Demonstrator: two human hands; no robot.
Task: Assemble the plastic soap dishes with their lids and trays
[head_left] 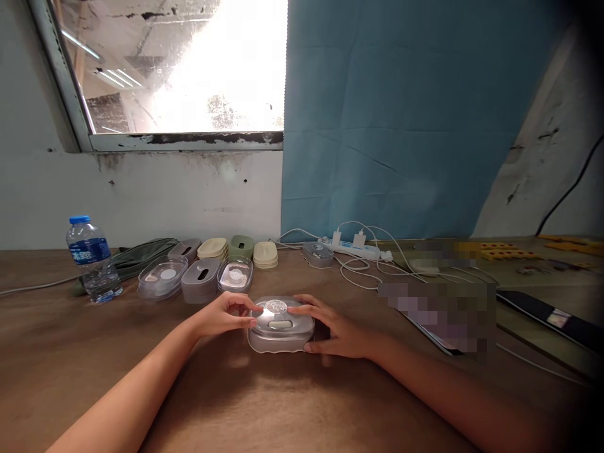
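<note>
A grey oval plastic box with a clear lid (283,340) sits on the table in front of me. A round sticker (275,306) is on its lid, and a pale oval slot shows below the sticker. My left hand (226,316) grips the box's left side, index finger on the lid and thumb at the edge. From the right, my right hand (337,327) holds the box, its index fingertip near the sticker and its thumb low on the front corner. The box's far side is partly hidden.
Behind stand clear lids (163,277), a grey box (201,281), cream stacked pieces (265,255) and a green one (241,246). A water bottle (93,261) is at left. A power strip (353,247) with white cables lies behind right, near a blurred-out flat object (438,314).
</note>
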